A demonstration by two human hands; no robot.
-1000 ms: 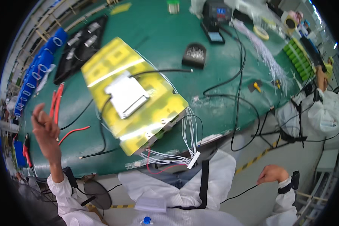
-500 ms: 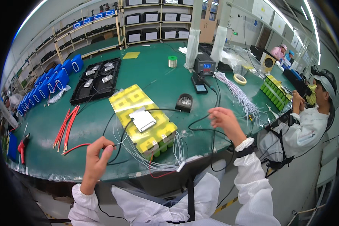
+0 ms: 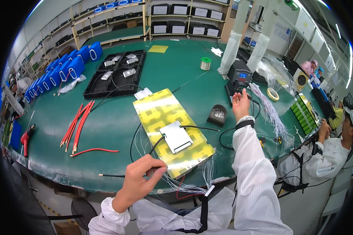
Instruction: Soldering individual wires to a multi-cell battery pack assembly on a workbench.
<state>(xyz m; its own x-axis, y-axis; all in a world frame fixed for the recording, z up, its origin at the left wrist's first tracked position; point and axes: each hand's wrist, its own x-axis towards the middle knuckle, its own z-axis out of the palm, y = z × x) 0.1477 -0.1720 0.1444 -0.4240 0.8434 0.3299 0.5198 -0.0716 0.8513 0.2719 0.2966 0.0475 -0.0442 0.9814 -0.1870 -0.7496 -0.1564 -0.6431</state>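
A yellow-topped battery pack [image 3: 149, 105] lies at an angle on the green bench, a silver-white circuit module [image 3: 176, 137] on top of it. Black wires leave the module on both sides. My left hand [image 3: 141, 176] is at the pack's near left edge, thumb and forefinger pinched on a black wire. Another black wire [image 3: 111, 175] with a bare tip sticks out left of that hand. My right hand [image 3: 241, 106] is raised at the soldering iron stand [image 3: 229, 94], palm toward me and fingers extended, holding nothing I can see. The fingers partly hide the iron.
Red wires [image 3: 80, 125] and a black tray [image 3: 92, 92] of modules lie left. A solder spool [image 3: 205, 63], a black cup [image 3: 217, 115], the soldering station [image 3: 239, 72] and a white wire bundle [image 3: 270, 113] are right. A co-worker [image 3: 317, 156] sits at far right.
My right hand has gone forward from the hanging cable to the soldering iron stand. My left hand has come to the pack's near edge with the black wire. The view has shifted.
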